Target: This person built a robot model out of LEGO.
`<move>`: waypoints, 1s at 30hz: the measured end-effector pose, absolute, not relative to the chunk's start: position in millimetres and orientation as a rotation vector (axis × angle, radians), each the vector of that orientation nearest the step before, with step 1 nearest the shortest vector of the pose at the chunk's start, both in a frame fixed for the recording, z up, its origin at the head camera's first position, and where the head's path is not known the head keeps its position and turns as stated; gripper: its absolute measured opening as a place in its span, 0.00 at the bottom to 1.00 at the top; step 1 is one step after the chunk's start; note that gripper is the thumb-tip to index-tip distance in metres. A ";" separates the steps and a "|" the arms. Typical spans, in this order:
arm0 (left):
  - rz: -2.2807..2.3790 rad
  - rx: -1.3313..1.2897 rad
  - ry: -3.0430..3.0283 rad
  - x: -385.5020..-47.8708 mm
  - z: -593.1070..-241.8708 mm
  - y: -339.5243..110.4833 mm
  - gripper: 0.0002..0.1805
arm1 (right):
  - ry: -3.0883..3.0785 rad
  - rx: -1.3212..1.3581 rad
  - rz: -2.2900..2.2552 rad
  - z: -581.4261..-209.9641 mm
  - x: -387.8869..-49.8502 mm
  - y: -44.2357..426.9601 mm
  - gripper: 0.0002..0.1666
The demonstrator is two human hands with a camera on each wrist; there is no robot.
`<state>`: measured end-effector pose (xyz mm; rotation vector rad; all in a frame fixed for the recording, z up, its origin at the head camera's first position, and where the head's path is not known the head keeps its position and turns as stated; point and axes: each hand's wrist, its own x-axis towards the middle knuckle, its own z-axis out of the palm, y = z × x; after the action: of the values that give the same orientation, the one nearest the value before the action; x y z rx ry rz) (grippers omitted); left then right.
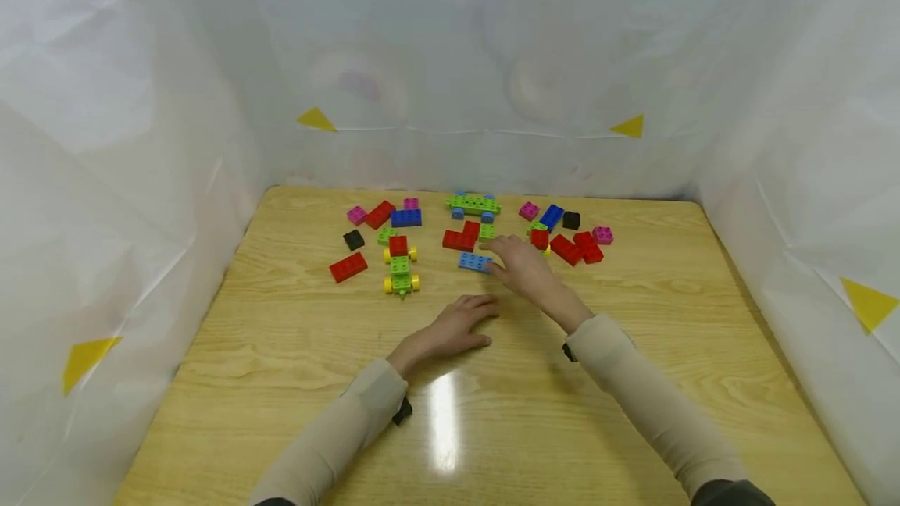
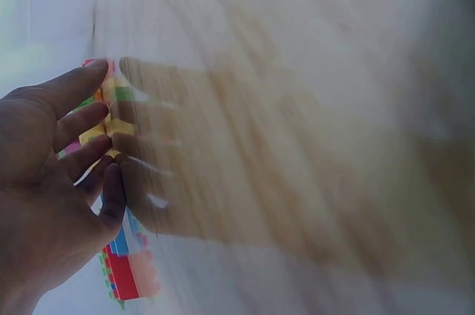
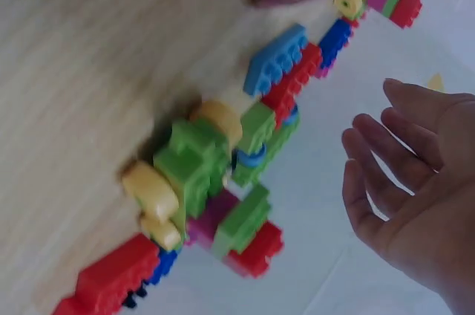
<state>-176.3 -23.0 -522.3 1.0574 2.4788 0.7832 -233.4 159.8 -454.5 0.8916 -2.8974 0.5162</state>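
My left hand (image 1: 457,326) rests on the table with its fingers spread and holds nothing. In the left wrist view, the same hand (image 2: 59,137) shows loosely bent fingers at the tabletop. My right hand (image 1: 527,268) hovers over the bricks, beside a light blue brick (image 1: 474,261) and a small green brick (image 1: 487,233). Nothing is held by the right hand (image 3: 415,159) in the right wrist view; its fingers are relaxed. Two joined-looking red bricks (image 1: 460,240) lie near it. A car with yellow wheels (image 1: 547,251) is mostly hidden behind that hand.
A green car (image 1: 400,276) with yellow wheels stands left of centre, with a red brick (image 1: 398,245) at its far end. Farther back is a green wheeled base (image 1: 473,204) with blue wheels. Several loose bricks lie on both sides. White sheets (image 1: 464,61) enclose the table.
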 end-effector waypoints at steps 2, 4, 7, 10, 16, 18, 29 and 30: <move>0.777 1.064 2.481 -176.6 -521.8 -22.7 0.29 | -2.950 0.883 0.510 -461.7 -232.0 152.8 0.22; 0.775 1.061 2.488 -176.5 -520.9 -22.6 0.29 | -2.983 0.869 0.496 -468.8 -232.5 148.2 0.22; 0.769 1.049 2.491 -176.6 -519.5 -22.3 0.29 | -3.008 0.832 0.448 -478.4 -235.6 144.2 0.22; 0.770 1.039 2.487 -175.9 -519.0 -22.0 0.29 | -3.017 0.782 0.371 -486.0 -239.6 142.1 0.22; 0.765 1.040 2.490 -175.4 -521.4 -20.8 0.29 | -3.055 0.676 0.245 -493.3 -245.0 139.4 0.22; 0.767 1.041 2.491 -175.3 -522.6 -20.2 0.29 | -3.060 0.659 0.227 -494.7 -245.9 139.0 0.20; 0.790 1.056 2.495 -175.7 -522.4 -21.8 0.28 | -3.133 0.594 0.332 -495.4 -252.4 135.0 0.15; 0.782 1.052 2.499 -175.9 -522.8 -21.7 0.28 | -3.138 0.591 0.352 -494.9 -251.8 134.6 0.15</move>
<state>-175.9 -21.7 -522.8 1.0523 2.4990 0.7824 -251.8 134.6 -494.9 0.5905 -3.1378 0.3516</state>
